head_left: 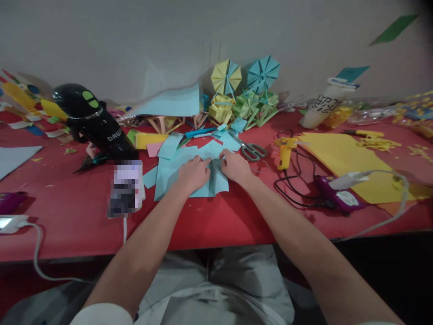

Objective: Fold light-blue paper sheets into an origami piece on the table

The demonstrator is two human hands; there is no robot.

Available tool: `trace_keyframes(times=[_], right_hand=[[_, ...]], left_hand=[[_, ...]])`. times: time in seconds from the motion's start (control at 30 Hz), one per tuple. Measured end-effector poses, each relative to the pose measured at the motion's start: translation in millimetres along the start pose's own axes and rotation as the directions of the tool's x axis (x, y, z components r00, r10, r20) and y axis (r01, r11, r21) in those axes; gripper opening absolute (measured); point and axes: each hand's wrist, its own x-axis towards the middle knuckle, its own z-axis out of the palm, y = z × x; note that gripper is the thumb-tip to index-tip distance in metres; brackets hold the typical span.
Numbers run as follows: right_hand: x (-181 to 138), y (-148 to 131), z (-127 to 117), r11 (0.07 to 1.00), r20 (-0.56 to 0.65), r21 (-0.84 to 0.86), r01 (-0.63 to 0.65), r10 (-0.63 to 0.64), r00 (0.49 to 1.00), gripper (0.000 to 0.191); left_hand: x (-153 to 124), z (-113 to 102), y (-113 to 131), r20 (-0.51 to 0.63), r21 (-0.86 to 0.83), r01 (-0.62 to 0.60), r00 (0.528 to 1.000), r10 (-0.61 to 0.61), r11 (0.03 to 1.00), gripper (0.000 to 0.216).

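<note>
A sheet of light-blue paper (pixel 176 180) lies in front of me on the red table, with a raised crease running between my hands. My left hand (pixel 194 174) rests on the sheet, fingers closed and pinching the paper just left of that crease. On the other side, my right hand (pixel 236 166) has its fingers curled around the right part of the sheet, pinching it; the fingertips are partly hidden. Smaller blue paper pieces (pixel 171 145) lie at the sheet's far edge. Scissors (pixel 253 151) with grey handles lie just beyond my right hand.
A phone (pixel 126 187) and a black bottle (pixel 98 122) are at the left. Folded paper models (pixel 250 104) stand by the wall. To the right are a yellow glue gun (pixel 286 151), a purple power strip (pixel 341 196), yellow paper (pixel 338 153) and a cup (pixel 323 104).
</note>
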Motion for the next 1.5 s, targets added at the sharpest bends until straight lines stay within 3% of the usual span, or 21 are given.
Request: trace_keyframes(times=[0.43, 0.67, 0.87, 1.3, 1.5], right_hand=[[-2.0, 0.5, 0.1, 1.000, -0.007, 0.016, 0.026, -0.025, 1.000, 0.030], [1.3, 12.7, 0.3, 0.958, -0.109, 0.279, 0.062, -0.032, 0.993, 0.029], [3.0, 20.5, -6.4, 0.894, -0.020, 0.446, 0.052, -0.048, 0.999, 0.019], [1.7, 22.4, -2.4, 0.949, 0.005, 0.312, 0.047, -0.051, 0.999, 0.022], [4.1, 26.0, -7.0, 0.865, 0.038, 0.499, 0.048, -0.077, 0.996, 0.019]], left_hand=[[-0.4, -0.4, 0.4, -0.011, -0.015, -0.009, 1.000, 0.009, 1.000, 0.050], [-1.7, 2.1, -1.1, -0.016, 0.009, -0.023, 1.000, 0.023, 1.000, 0.051], [-1.6, 6.9, -3.7, -0.035, 0.078, -0.026, 0.999, 0.029, 0.997, 0.051], [-2.6, 6.4, -1.2, -0.032, 0.079, -0.006, 0.999, 0.009, 0.997, 0.048], [-3.1, 10.6, -4.1, -0.089, 0.033, 0.004, 0.996, -0.001, 0.999, 0.047]])
